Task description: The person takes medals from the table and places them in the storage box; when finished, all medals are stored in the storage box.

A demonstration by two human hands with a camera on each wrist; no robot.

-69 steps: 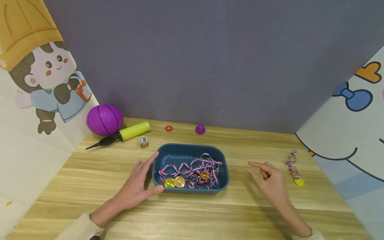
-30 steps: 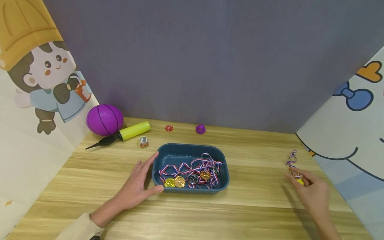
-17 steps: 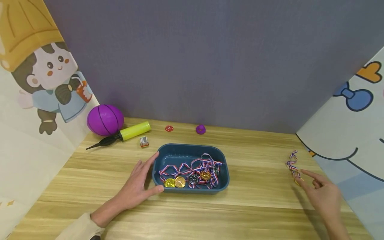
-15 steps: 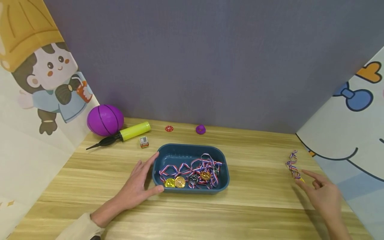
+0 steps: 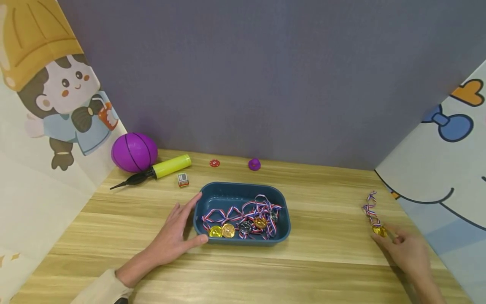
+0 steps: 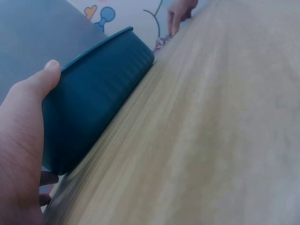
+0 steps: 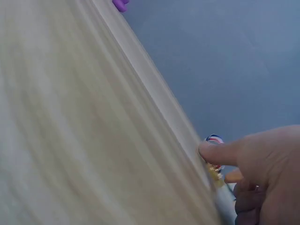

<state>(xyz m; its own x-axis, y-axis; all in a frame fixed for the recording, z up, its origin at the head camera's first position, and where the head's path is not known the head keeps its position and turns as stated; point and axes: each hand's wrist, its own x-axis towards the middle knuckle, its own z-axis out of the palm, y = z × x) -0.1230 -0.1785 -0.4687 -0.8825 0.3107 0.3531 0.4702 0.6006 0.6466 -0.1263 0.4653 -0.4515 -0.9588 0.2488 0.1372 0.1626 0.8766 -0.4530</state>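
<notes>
The tray sits mid-table, ball and pump behind-left, a medal far right.

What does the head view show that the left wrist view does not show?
Only the head view shows the medals in the tray, the purple ball, the yellow pump and the loose medal's gold disc. Only the left wrist view shows the blue tray's outer wall close up, with the left hand's thumb against it. Both show the tray, the wooden table and the right hand.

table: matt wood grain | tray: smooth plastic | medal: shiny gold
</notes>
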